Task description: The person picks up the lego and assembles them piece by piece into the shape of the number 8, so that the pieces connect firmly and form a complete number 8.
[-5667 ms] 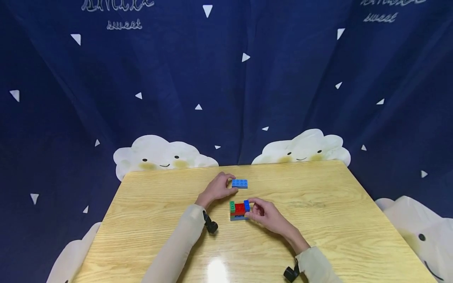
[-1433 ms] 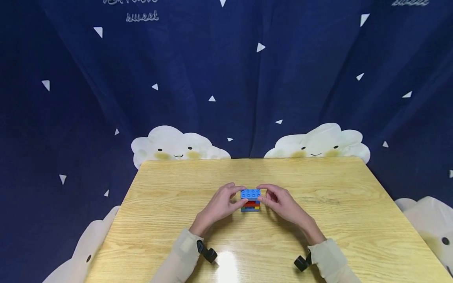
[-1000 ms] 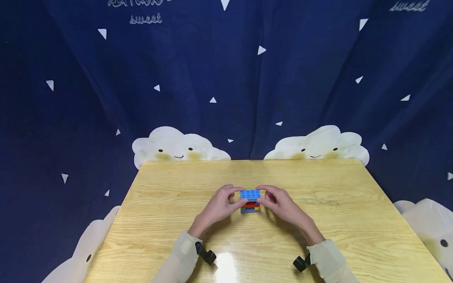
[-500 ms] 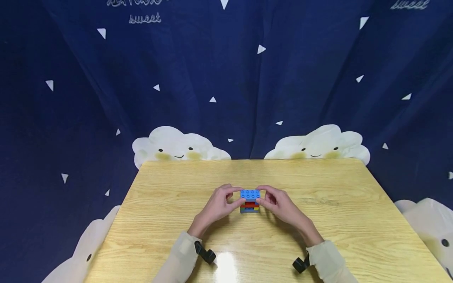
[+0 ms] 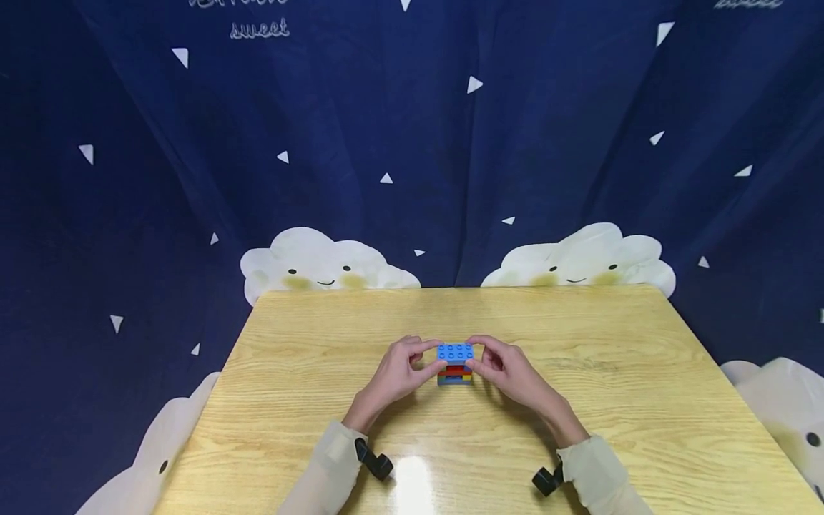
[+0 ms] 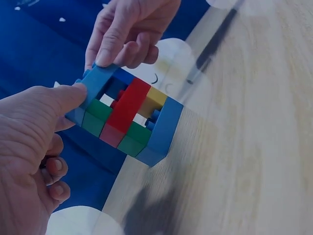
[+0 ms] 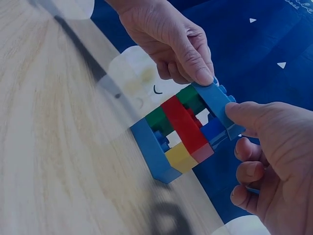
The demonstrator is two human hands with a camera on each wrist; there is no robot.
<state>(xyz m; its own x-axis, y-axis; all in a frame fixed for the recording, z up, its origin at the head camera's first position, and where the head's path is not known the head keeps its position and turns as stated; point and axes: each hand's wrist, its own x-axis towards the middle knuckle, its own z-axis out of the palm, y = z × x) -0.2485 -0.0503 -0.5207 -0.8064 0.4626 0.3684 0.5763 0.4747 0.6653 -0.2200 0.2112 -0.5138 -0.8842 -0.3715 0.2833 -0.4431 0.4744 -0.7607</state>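
A stack of toy building bricks stands upright on the table in the head view. Its top is a light blue eight-stud brick [image 5: 455, 352], pinched at the left end by my left hand [image 5: 400, 370] and at the right end by my right hand [image 5: 511, 368], thumbs on the near face. In the left wrist view, a red brick [image 6: 125, 110] crosses the middle, with a green brick [image 6: 97, 116] above it. The right wrist view shows a dark blue brick [image 7: 212, 129] under the top brick's other end, a yellow brick [image 7: 180, 157] lower down, and a blue base brick [image 7: 152, 152].
The pale wooden table [image 5: 290, 343] reaches back to a dark blue curtain [image 5: 418, 129] printed with white clouds and triangles. A black wrist camera [image 5: 375, 460] hangs by the left sleeve, another black camera [image 5: 547, 481] by the right sleeve.
Earlier, the light blue brick lay behind the stack, my left hand at it and my right at the stack's side. Now it tops the stack between both hands, nearly still over the last second.
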